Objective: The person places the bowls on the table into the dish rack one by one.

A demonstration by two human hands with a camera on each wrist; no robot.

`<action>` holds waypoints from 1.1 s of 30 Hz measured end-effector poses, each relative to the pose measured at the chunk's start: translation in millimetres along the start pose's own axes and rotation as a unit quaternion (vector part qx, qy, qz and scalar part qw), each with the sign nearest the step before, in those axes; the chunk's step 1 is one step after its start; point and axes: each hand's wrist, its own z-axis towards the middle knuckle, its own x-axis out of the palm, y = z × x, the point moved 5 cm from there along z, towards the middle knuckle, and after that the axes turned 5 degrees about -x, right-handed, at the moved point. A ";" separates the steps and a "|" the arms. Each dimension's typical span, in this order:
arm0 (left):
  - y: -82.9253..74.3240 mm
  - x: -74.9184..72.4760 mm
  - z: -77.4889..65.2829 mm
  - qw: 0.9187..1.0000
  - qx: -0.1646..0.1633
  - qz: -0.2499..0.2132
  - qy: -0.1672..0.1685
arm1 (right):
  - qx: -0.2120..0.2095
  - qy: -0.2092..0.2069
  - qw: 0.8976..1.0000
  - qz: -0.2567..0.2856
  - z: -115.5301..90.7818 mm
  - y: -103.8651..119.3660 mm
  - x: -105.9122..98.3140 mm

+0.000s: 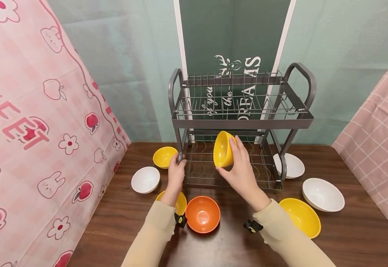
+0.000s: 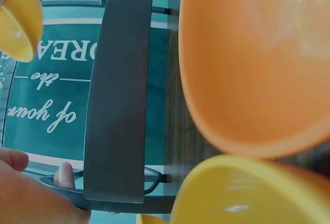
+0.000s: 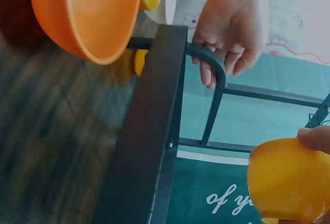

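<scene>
Dark grey metal makes up the two-tier rack in the head view, which stands on the far part of a brown wood-grain tabletop. The right hand is clamped on a deep yellow bowl, tipped on its side with its mouth towards the left, in front of or over the lower tier; whether it touches the wires cannot be told. The left hand grips the handle at the left end of that tier, well apart from the right. Left of the rack sit a far yellow bowl and, nearer, a white bowl. A near yellow bowl, partly under the left wrist, sits beside an orange bowl. On the right are two more white bowls and a wide yellow bowl; the farther white one is partly behind the rack.

In the left wrist view, the orange bowl and the near yellow bowl loom large, and fingers show about the handle. The deep yellow bowl is cut off by the frame, fingertips on it.

In the right wrist view, the deep yellow bowl shows its outer wall, with a thumb against it. The left hand's fingers hang around the curved handle, before green cloth with white lettering.
</scene>
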 end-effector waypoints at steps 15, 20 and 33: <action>4.0 -0.3 14.6 0.999 -0.036 0.030 0.025 | 0.014 0.088 0.996 -0.030 35.6 -22.0 23.9; 4.1 -2.7 17.0 0.998 -0.031 0.044 0.031 | 0.013 0.105 0.994 -0.034 51.3 -34.3 35.3; -5.7 -1.9 9.1 0.996 -0.039 0.049 0.059 | 0.054 0.146 0.988 -0.005 70.0 -68.9 74.0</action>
